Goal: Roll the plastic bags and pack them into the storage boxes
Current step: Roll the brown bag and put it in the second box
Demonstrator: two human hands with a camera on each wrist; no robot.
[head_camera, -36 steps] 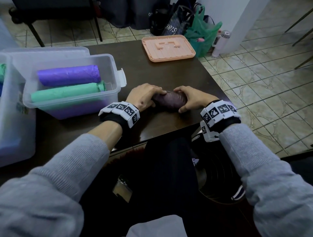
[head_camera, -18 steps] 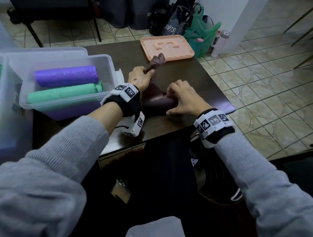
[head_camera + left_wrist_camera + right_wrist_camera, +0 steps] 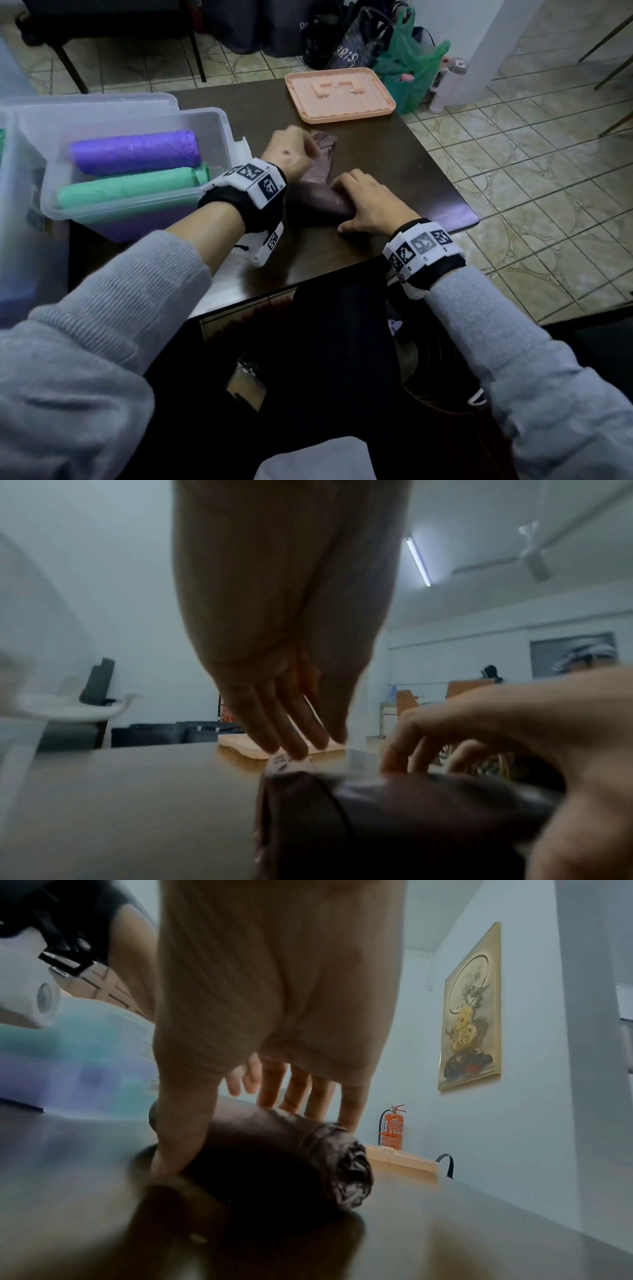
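Note:
A dark brown plastic bag roll (image 3: pixel 318 202) lies on the dark table (image 3: pixel 394 154) near its front edge. My right hand (image 3: pixel 359 202) grips the roll's right end, thumb on the near side and fingers over the far side (image 3: pixel 274 1096). The bag's loose tail (image 3: pixel 323 140) runs away from the roll towards the far edge. My left hand (image 3: pixel 287 150) reaches over the roll, and its straight fingers (image 3: pixel 294 739) press the tail down on the table. To the left, a clear storage box (image 3: pixel 219 120) holds a purple roll (image 3: pixel 133 152) and a green roll (image 3: pixel 130 186).
A peach lid (image 3: pixel 339 94) lies at the table's far edge. A second clear box (image 3: pixel 20 205) stands at the far left. Bags (image 3: pixel 407 61) and a bottle (image 3: pixel 448 85) sit on the tiled floor beyond the table.
Both hands were on the roll a second ago. My left hand then lifted the tail away from it and has now lowered it onto the table. My right hand stayed on the roll.

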